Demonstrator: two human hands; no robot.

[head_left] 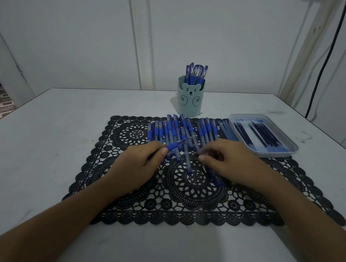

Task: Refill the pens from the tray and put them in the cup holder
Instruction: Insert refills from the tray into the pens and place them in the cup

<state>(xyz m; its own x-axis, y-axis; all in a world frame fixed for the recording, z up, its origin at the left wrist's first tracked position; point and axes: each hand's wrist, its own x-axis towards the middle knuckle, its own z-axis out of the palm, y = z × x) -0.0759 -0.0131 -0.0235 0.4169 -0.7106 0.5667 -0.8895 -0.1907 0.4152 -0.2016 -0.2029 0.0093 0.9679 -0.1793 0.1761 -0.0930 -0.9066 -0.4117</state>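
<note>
A row of several blue pens lies on a black lace mat. My left hand pinches one blue pen by its grip end, its tip pointing right and up. My right hand hovers low over the pens with curled fingers; whether it holds something is hidden. A white tray at the right holds dark refills. Behind the mat stands a pale blue bear cup holder with several pens upright in it.
The mat lies on a white table whose left edge drops to a tiled floor. A wall is close behind the cup holder, and a black cable hangs at the right.
</note>
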